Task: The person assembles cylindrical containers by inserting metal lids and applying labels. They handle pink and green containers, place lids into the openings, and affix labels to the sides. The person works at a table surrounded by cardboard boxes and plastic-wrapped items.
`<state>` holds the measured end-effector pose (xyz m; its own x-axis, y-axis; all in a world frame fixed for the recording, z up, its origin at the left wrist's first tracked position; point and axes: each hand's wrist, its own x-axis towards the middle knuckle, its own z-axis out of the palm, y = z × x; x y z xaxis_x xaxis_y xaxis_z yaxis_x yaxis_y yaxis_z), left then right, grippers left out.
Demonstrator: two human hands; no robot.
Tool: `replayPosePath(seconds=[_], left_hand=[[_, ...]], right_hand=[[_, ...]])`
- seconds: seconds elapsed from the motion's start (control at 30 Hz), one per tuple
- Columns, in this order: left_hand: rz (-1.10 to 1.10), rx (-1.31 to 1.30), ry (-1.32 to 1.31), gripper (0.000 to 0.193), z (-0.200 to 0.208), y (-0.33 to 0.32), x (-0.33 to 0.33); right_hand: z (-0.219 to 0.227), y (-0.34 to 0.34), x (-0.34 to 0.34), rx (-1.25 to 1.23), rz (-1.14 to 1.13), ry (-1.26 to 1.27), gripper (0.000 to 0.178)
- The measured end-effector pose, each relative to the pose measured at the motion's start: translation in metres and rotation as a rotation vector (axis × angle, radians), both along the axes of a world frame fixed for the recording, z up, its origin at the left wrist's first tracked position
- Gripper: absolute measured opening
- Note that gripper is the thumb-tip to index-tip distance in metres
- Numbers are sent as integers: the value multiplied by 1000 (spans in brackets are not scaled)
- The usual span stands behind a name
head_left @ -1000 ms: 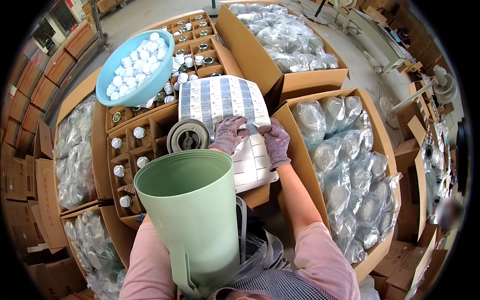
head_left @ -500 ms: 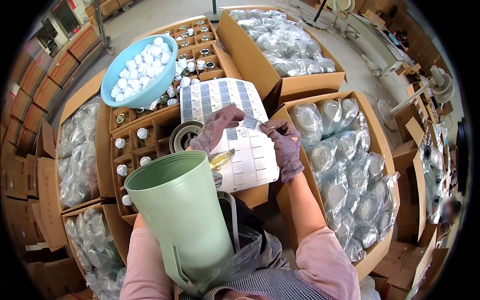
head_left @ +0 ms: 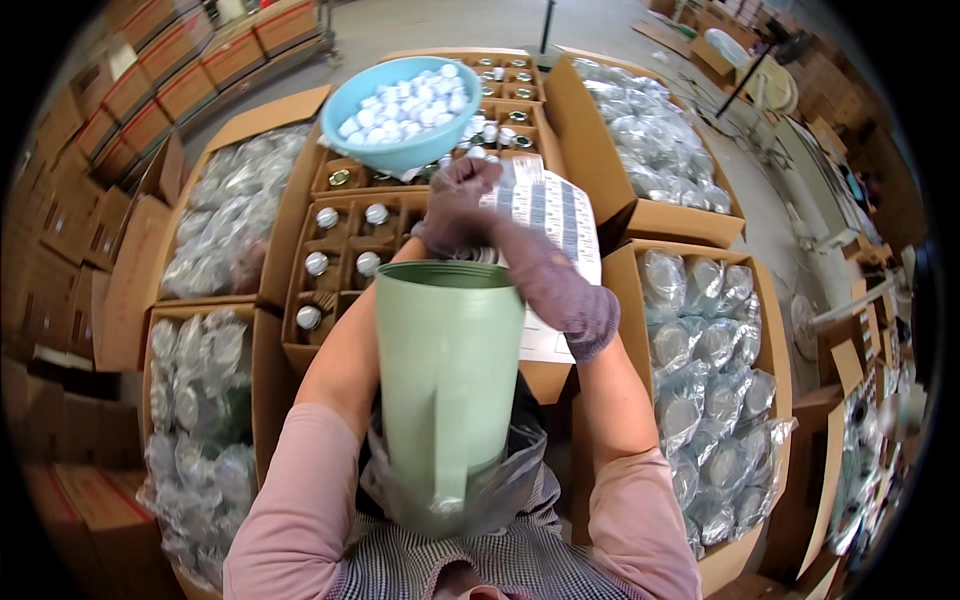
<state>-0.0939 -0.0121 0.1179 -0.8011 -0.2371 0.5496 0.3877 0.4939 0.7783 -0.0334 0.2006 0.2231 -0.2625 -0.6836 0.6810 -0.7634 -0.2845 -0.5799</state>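
Note:
A light green pitcher [head_left: 420, 340] stands on my lap, its mouth up and its handle toward me, with clear plastic wrap around its base. Beyond its rim, my left hand [head_left: 462, 188] in a purple-grey glove has its fingers curled, their contents hidden. My right hand [head_left: 550, 280], in a matching glove, reaches across to the left above the pitcher's rim and overlaps the left hand; its fingers are smeared by motion. Under and beside the hands lies a white sheet of printed labels [head_left: 570, 225], partly covered by the right hand.
A blue basin [head_left: 345, 110] of white caps sits on a divided carton [head_left: 300, 265] of capped bottles. Open cartons of plastic-wrapped goods stand to the left [head_left: 255, 215], right [head_left: 715, 380] and far right [head_left: 650, 150]. Stacked brown boxes [head_left: 120, 105] line the far left.
The view has turned, and the pitcher now stands straighter before me. My right hand has moved left across the pitcher to my left hand. The small label between my fingers is no longer distinct.

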Motion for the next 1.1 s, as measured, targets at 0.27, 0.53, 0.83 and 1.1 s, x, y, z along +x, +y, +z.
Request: replayPosePath(seconds=[0.27,0.53,0.83,1.1], left_hand=[[234,160,-102,19,139,-24,210],[-116,447,-474,6,154,48,274],[-63,434,-500,17,142,61,269],[-41,437,-484,15,140,66,265]], right_hand=[[16,12,69,293,-280,-573,29],[15,19,75,321,-313,-667,33],[23,35,73,327,-248,-201,69],[0,41,47,112,-79,172,24]])
